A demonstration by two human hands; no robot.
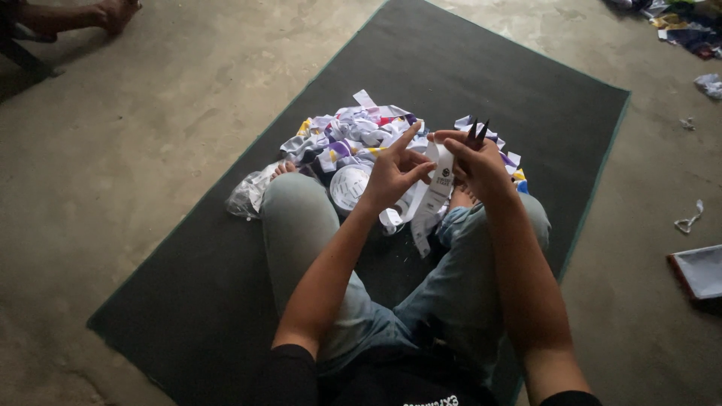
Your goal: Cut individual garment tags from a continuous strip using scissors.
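Observation:
I sit cross-legged on a dark mat point(466, 68). My left hand point(392, 174) pinches a long white label strip point(435, 197) that hangs down over my lap. My right hand point(475, 164) holds the strip's top together with small dark scissors point(477, 132), whose blades point up and away. Beyond my hands lies a heap of white, purple and yellow label strips point(361, 131). A round roll of white tape point(349, 186) rests by my left knee.
A clear plastic bag point(248, 194) lies at the left of the heap. Another person's foot point(113, 11) shows at the top left on the concrete floor. Fabric scraps point(688, 30) lie top right, a flat tray-like object point(699, 271) at the right edge.

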